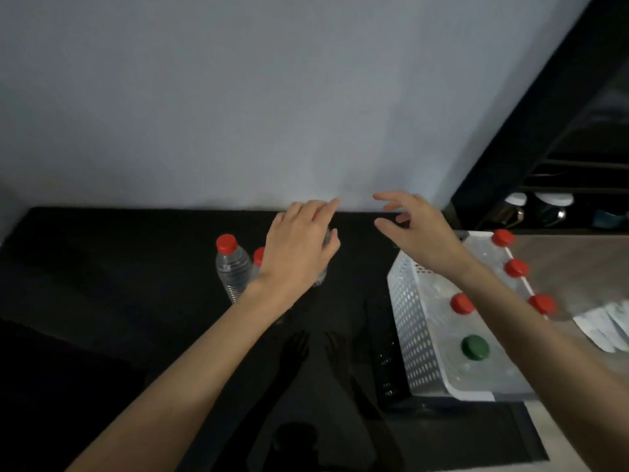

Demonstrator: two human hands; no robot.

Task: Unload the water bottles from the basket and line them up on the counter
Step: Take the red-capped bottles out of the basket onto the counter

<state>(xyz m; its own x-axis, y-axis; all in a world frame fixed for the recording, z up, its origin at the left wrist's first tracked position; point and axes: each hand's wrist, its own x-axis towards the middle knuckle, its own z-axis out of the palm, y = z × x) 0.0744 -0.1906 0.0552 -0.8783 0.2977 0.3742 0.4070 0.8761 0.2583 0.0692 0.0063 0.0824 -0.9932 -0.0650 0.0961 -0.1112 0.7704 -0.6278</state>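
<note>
On the black counter (136, 267) stands a clear water bottle (233, 270) with a red cap. A second red-capped bottle (259, 256) is right beside it, mostly hidden behind my left wrist. My left hand (299, 243) covers the top of a third bottle (321, 275), thumb against its side and fingers loosely spread. My right hand (418, 229) hovers open above the counter, at the far left corner of the white perforated basket (413, 321). The basket holds several upright bottles, most with red caps (461, 304) and one with a green cap (475, 347).
A pale wall runs close behind the counter. A dark shelf unit (561, 185) with jars stands at the far right. To the right of the basket the counter is wood-coloured, with white folded paper (606, 330) lying on it.
</note>
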